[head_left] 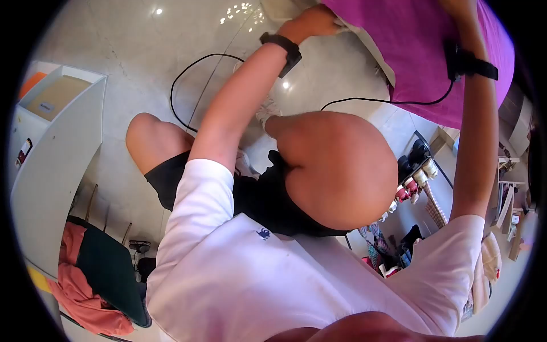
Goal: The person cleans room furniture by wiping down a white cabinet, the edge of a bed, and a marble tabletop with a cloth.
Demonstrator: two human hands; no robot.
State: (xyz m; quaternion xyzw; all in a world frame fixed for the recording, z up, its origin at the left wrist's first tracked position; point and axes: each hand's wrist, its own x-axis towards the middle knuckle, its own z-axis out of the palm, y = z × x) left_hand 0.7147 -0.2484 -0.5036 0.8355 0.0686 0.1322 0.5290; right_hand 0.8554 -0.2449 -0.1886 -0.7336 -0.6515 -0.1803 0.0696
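A large purple cloth (416,51) with a pale beige underside or border fills the upper right. My left hand (312,23) is closed on the cloth's left edge near the top, its fingers pinching the pale border. My right hand (457,8) lies against the purple surface at the top of the view, where its fingers are cut off and cannot be made out. Black straps with small boxes circle both wrists, the left strap (283,50) and the right strap (476,64). A black cable (393,102) runs from the right wrist.
My bent knees (342,171) are below the cloth, over a shiny tiled floor (142,51). A white cabinet (62,131) stands at left, beside a dark green chair (108,273) draped with a salmon cloth (85,302). Shoes (407,188) fill a rack at right.
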